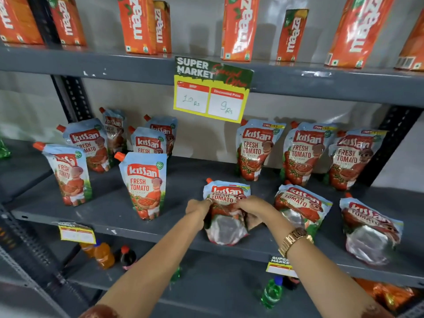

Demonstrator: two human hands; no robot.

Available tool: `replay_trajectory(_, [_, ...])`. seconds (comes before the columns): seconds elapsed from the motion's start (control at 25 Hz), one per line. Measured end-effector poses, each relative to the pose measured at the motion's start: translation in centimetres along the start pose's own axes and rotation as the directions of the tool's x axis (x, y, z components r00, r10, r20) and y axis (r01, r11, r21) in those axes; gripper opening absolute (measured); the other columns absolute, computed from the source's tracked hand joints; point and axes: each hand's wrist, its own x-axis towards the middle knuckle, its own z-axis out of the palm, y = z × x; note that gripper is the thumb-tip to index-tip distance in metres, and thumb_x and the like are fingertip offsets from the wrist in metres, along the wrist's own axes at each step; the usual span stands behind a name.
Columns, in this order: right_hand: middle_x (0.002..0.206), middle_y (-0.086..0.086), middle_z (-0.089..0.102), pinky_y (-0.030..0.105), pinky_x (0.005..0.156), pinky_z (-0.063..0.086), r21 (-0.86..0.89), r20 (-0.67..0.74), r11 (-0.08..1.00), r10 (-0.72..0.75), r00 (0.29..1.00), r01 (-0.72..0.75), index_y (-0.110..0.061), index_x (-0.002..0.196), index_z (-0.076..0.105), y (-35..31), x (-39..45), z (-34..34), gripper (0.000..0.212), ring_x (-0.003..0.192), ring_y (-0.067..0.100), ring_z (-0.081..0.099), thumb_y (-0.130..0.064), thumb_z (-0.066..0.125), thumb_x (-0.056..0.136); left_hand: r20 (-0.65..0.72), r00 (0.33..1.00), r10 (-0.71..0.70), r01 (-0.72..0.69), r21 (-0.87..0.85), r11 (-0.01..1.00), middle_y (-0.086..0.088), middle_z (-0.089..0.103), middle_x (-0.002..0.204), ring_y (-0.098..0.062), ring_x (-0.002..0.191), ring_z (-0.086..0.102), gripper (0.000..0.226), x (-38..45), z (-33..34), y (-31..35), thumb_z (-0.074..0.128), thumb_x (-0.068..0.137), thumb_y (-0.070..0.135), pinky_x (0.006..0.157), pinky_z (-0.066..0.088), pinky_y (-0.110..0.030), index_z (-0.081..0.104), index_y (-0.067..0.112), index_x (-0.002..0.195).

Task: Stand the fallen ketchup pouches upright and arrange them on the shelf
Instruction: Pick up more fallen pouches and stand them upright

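A fallen ketchup pouch lies on its back near the front of the grey middle shelf, its silver base toward me. My left hand grips its left side and my right hand grips its right side. Two more fallen pouches lie to the right, one close by and one near the shelf's right end. Several pouches stand upright: one just left of my hands, another farther left, others behind them, and three along the back right, the nearest of these behind the held pouch.
Orange juice cartons line the upper shelf, and a price card hangs from its edge. Drink bottles stand on the shelf below. A black upright post bounds the shelf on the right.
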Motion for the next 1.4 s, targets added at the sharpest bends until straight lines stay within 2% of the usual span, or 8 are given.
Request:
replay_trajectory(0.16, [0.103, 0.018, 0.07, 0.045, 0.088, 0.055, 0.331, -0.144, 0.934, -0.089, 0.986, 0.133, -0.001, 0.092, 0.064, 1.4, 0.8, 0.2, 0.019, 0.096, 0.032, 0.066, 0.001, 0.065, 0.073, -0.037, 0.999, -0.014, 0.011, -0.073, 0.997, -0.024, 0.066, 0.101, -0.037, 0.096, 0.066, 0.018, 0.2, 0.2, -0.1, 0.066, 0.073, 0.003, 0.087, 0.055, -0.048, 0.048, 0.001, 0.072])
replay_trajectory(0.32, [0.081, 0.014, 0.065, 0.027, 0.056, 0.046, 0.331, -0.32, 0.903, -0.167, 0.932, 0.275, -0.006, 0.065, 0.054, 1.2, 0.4, 0.4, 0.018, 0.078, 0.028, 0.062, 0.008, 0.059, 0.074, 0.008, 1.0, 0.008, -0.006, -0.175, 0.984, -0.018, 0.069, 0.084, -0.031, 0.087, 0.065, 0.019, -0.4, 0.1, 1.0, 0.064, 0.069, -0.011, 0.089, 0.054, -0.046, 0.061, 0.007, 0.062])
replay_trajectory(0.52, [0.103, 0.008, 0.065, 0.038, 0.089, 0.053, 0.158, -0.502, 0.828, -0.402, 0.765, 0.539, -0.007, 0.104, 0.059, -1.5, -1.2, 0.3, 0.026, 0.099, 0.024, 0.062, 0.003, 0.057, 0.08, -0.031, 0.961, 0.274, -0.273, -0.243, 0.931, -0.008, 0.065, 0.093, -0.021, 0.089, 0.06, 0.025, -1.4, -0.5, 4.3, 0.056, 0.082, -0.007, 0.064, 0.05, -0.025, 0.068, 0.002, 0.101])
replay_trajectory(0.68, [0.115, 0.015, 0.066, 0.034, 0.094, 0.046, -0.058, -0.567, 0.835, -0.478, 0.67, 0.547, -0.004, 0.114, 0.056, -1.2, -1.9, 1.0, 0.029, 0.109, 0.029, 0.06, -0.002, 0.057, 0.085, -0.07, 0.918, 0.391, -0.396, -0.092, 0.914, -0.016, 0.069, 0.114, -0.026, 0.099, 0.064, 0.023, -0.4, -1.8, 3.8, 0.058, 0.085, 0.001, 0.088, 0.054, -0.039, 0.068, 0.001, 0.106])
replay_trajectory(0.8, [0.106, 0.019, 0.07, 0.034, 0.084, 0.049, -0.103, -0.61, 0.85, -0.464, 0.642, 0.516, 0.001, 0.101, 0.061, -0.1, -2.2, 1.2, 0.018, 0.1, 0.032, 0.064, -0.006, 0.059, 0.085, -0.066, 0.902, 0.426, -0.426, 0.012, 0.905, -0.017, 0.066, 0.12, -0.027, 0.11, 0.062, 0.033, -1.3, -2.4, 3.4, 0.062, 0.085, 0.006, 0.098, 0.049, -0.037, 0.062, 0.002, 0.117])
replay_trajectory(1.0, [0.097, 0.02, 0.071, 0.024, 0.074, 0.043, -0.059, -0.746, 0.861, -0.374, 0.55, 0.505, 0.001, 0.098, 0.065, 2.1, -3.4, 0.4, 0.019, 0.094, 0.032, 0.066, 0.006, 0.053, 0.084, -0.109, 0.868, 0.484, -0.485, 0.022, 0.874, -0.014, 0.066, 0.117, -0.025, 0.11, 0.061, 0.025, -3.0, -2.7, 2.6, 0.061, 0.084, 0.005, 0.082, 0.044, -0.024, 0.063, 0.002, 0.109])
replay_trajectory(1.28, [0.109, 0.022, 0.066, 0.037, 0.091, 0.043, 0.019, -0.959, 0.904, -0.105, 0.264, 0.426, 0.003, 0.103, 0.062, 5.9, -6.5, -2.9, 0.026, 0.106, 0.038, 0.058, 0.008, 0.054, 0.079, 0.19, 0.931, 0.313, -0.307, -0.063, 0.95, -0.008, 0.068, 0.098, -0.024, 0.088, 0.066, 0.009, -4.6, -0.8, 0.3, 0.058, 0.083, 0.008, 0.076, 0.058, -0.036, 0.066, 0.011, 0.085])
replay_trajectory(1.4, [0.12, 0.027, 0.058, 0.044, 0.102, 0.038, 0.16, -0.954, 0.921, 0.053, 0.295, 0.354, 0.003, 0.109, 0.057, 8.4, -5.8, -4.0, 0.032, 0.116, 0.041, 0.05, 0.003, 0.059, 0.077, 0.307, 0.914, 0.267, -0.274, -0.02, 0.962, -0.003, 0.063, 0.081, -0.015, 0.069, 0.058, 0.012, -6.2, 0.7, -1.0, 0.055, 0.086, 0.01, 0.064, 0.051, -0.024, 0.066, 0.012, 0.082])
